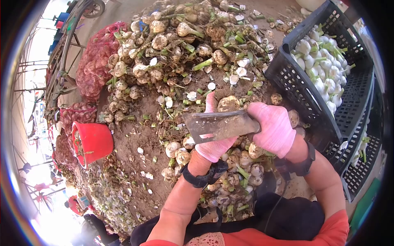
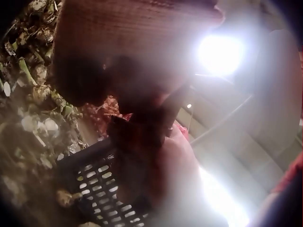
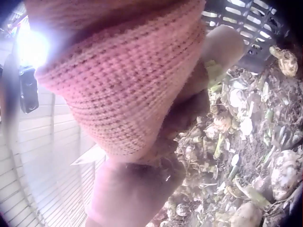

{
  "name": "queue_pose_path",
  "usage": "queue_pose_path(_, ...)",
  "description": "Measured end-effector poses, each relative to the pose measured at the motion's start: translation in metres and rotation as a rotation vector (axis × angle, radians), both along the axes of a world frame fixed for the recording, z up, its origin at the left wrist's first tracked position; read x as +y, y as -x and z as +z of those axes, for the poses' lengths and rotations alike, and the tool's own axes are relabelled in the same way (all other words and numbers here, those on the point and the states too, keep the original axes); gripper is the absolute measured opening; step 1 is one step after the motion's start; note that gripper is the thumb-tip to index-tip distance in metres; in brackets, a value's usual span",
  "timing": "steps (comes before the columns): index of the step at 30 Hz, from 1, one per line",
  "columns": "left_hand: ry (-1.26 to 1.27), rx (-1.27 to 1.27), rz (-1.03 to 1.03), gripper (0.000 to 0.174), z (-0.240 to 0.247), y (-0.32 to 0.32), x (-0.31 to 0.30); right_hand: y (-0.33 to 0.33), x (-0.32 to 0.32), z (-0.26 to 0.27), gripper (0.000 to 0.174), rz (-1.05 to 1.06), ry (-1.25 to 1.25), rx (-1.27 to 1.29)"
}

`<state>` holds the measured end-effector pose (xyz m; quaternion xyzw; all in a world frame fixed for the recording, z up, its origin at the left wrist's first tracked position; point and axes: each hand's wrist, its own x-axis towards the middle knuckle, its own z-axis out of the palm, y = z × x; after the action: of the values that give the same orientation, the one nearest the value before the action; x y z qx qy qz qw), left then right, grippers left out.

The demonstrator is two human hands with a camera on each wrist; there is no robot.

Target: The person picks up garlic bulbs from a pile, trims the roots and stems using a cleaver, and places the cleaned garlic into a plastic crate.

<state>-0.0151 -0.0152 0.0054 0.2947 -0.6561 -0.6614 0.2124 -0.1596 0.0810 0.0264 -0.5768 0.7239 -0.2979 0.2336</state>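
A pink-gloved right hand (image 1: pixel 274 128) grips a broad cleaver (image 1: pixel 221 125); its dirt-marked blade reaches left across the left hand. That left hand (image 1: pixel 215 148), also in a pink glove, holds a soil-coated garlic bulb (image 1: pixel 228 103) just beyond the blade's upper edge. One of its fingers stands up beside the bulb, while the blade hides most of the others. Below the hands lies a pile of untrimmed garlic bulbs (image 1: pixel 256 170). In the right wrist view the knitted glove (image 3: pixel 128 90) fills much of the picture; the left wrist view is dark and glary.
A black crate (image 1: pixel 305 88) of white, cleaned garlic (image 1: pixel 324 61) stands at right. A large garlic heap (image 1: pixel 176 45) spreads ahead. Left are red mesh sacks (image 1: pixel 96 61) and a red bucket (image 1: pixel 96 141). Cut stems and peelings litter the soil (image 1: pixel 135 143).
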Motion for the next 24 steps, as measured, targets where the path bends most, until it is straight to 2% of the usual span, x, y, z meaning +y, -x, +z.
queue_pose_path(2,0.072,0.152,-0.019,0.051,-0.011,-0.004,-0.001,-0.003,0.002,0.002,0.028,0.030,-0.025,-0.020)
queue_pose_path(3,-0.586,0.375,0.008,0.046,-0.006,0.001,-0.005,-0.005,0.003,0.001,0.028,0.032,-0.027,-0.020)
queue_pose_path(5,-1.250,0.585,0.044,0.047,-0.002,0.004,-0.007,-0.008,0.007,-0.005,0.029,0.045,-0.044,-0.048)
queue_pose_path(8,-1.458,0.337,0.113,0.055,-0.001,0.005,-0.006,-0.007,0.007,-0.023,0.029,0.024,0.004,0.016)
queue_pose_path(9,-1.407,0.230,0.207,0.057,0.001,0.007,-0.003,-0.005,0.007,-0.026,0.029,0.024,0.003,0.015)
queue_pose_path(10,-1.409,0.227,0.209,0.057,-0.003,0.006,-0.003,-0.004,0.007,-0.029,0.029,0.021,0.011,0.030)
queue_pose_path(12,-1.535,0.426,0.045,0.045,-0.015,0.003,-0.003,-0.002,0.008,-0.038,0.029,0.021,0.020,0.042)
queue_pose_path(13,-1.533,0.426,0.047,0.045,-0.016,0.002,0.000,0.000,0.008,-0.048,0.028,-0.001,0.034,0.046)
queue_pose_path(14,-0.983,0.183,0.045,0.033,-0.017,0.000,0.006,0.004,0.009,-0.059,0.027,-0.024,0.047,0.054)
queue_pose_path(15,-0.429,-0.050,0.037,0.024,-0.018,-0.002,0.015,0.014,0.006,-0.074,0.026,-0.225,-0.128,0.043)
queue_pose_path(16,-0.075,-0.200,-0.055,0.034,0.010,0.002,0.031,0.033,0.004,-0.068,0.026,-0.439,-0.291,-0.050)
queue_pose_path(18,0.137,-0.285,-0.086,0.053,-0.004,-0.005,0.037,0.041,0.015,-0.069,0.027,-0.449,-0.219,0.028)
queue_pose_path(19,0.119,-0.449,-0.123,0.059,-0.008,-0.002,0.033,0.036,0.016,-0.066,0.027,-0.472,-0.191,-0.026)
queue_pose_path(20,0.031,-0.639,-0.323,0.063,-0.015,0.004,0.026,0.033,0.012,-0.064,0.028,-0.499,-0.157,-0.081)
queue_pose_path(21,0.170,-0.637,-0.502,0.064,-0.023,0.003,0.026,0.034,0.009,-0.061,0.030,-0.496,-0.256,-0.168)
queue_pose_path(22,0.310,-0.633,-0.677,0.065,-0.029,0.000,0.026,0.035,0.009,-0.070,0.030,-0.494,-0.253,-0.172)
queue_pose_path(23,0.311,-0.544,-0.780,0.060,-0.035,0.001,0.018,0.040,0.011,-0.089,0.031,-0.496,-0.193,-0.163)
queue_pose_path(24,0.318,-0.543,-0.780,0.060,-0.031,0.009,0.004,0.043,0.013,-0.105,0.032,-0.501,-0.138,-0.154)
